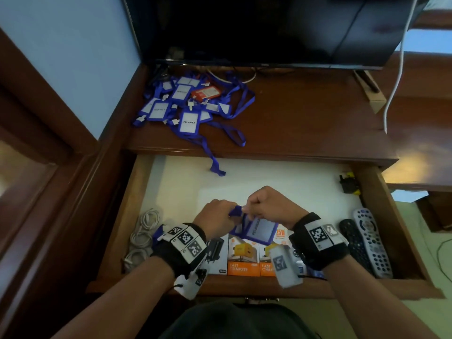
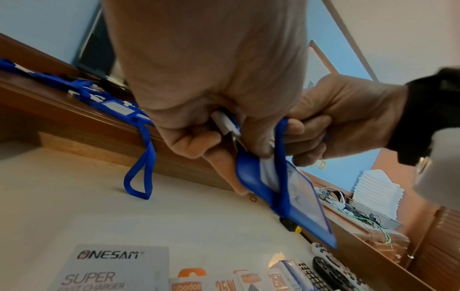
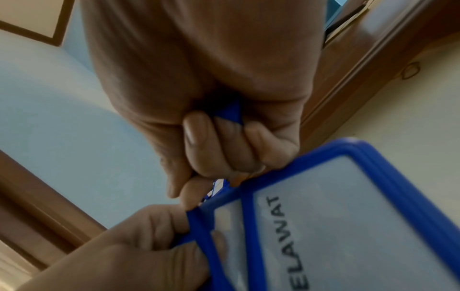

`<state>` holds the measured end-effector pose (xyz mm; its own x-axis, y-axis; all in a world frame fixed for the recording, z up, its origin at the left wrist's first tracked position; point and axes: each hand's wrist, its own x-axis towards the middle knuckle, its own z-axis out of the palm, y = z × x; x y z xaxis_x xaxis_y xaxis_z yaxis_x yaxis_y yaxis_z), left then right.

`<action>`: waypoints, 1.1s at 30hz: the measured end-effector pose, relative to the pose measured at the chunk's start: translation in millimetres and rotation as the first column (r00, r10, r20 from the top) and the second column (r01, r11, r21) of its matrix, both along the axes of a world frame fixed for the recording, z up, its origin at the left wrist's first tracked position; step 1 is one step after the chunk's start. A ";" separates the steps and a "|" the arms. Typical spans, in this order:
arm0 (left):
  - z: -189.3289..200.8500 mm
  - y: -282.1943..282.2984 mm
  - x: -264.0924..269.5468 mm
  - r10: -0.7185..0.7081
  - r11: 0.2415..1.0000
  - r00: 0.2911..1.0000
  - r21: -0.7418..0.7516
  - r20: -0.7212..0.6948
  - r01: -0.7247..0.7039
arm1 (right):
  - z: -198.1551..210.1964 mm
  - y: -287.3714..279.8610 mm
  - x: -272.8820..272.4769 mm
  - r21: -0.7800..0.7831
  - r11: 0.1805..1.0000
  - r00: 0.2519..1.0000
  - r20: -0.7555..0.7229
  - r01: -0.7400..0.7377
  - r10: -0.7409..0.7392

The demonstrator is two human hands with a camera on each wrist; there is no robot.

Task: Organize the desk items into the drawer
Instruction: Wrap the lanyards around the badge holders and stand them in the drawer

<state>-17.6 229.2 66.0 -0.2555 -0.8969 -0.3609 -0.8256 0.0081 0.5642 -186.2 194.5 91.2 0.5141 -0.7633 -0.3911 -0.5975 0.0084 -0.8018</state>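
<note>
Both hands hold one blue badge holder (image 1: pixel 260 231) with a "PELAWAT" card over the front middle of the open drawer (image 1: pixel 281 177). My left hand (image 1: pixel 228 214) grips its top edge and white clip. Fingers of my right hand (image 1: pixel 247 211) curl round the blue lanyard strap (image 2: pixel 281 157), which runs across the card face. The right wrist view shows the card (image 3: pixel 348 216) close up, the strap (image 3: pixel 247 226) over it and the left hand (image 3: pixel 139 246) at its corner. A pile of blue badge holders (image 1: pixel 186 104) with tangled lanyards lies on the desk top at the back left.
In the drawer lie orange charger boxes (image 1: pixel 243 256) at the front, two remotes (image 1: pixel 369 241) at the right, coiled white cables (image 1: pixel 141 237) at the left and a black-yellow plug (image 1: pixel 348 183). A lanyard loop (image 1: pixel 216 167) hangs over the drawer's back. A dark screen (image 1: pixel 244 28) stands behind.
</note>
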 end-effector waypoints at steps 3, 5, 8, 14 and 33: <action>4.5 -0.9 -4.8 -0.038 0.999 0.999 0.032 -0.019 0.038 | 0.9 -2.4 -11.5 -0.028 1.000 1.000 0.005 0.001 -0.001; 9.0 -3.2 -7.7 -0.059 0.997 0.997 0.043 -0.040 0.061 | -1.2 -5.2 -18.1 -0.024 0.999 0.999 0.025 0.023 -0.022; 17.2 -7.7 -12.2 -0.111 0.991 0.993 0.069 -0.033 0.113 | -6.7 -9.9 -25.3 -0.007 0.998 0.995 0.079 0.058 -0.057; 28.5 -16.2 -6.5 -0.143 0.981 0.987 0.119 -0.074 0.151 | -9.3 -15.4 -33.8 0.007 0.998 0.983 0.172 0.062 -0.062; 20.3 28.0 20.6 0.607 0.756 0.389 0.354 -0.693 -0.550 | -23.5 -1.7 29.7 0.449 0.888 0.727 0.575 0.102 -0.375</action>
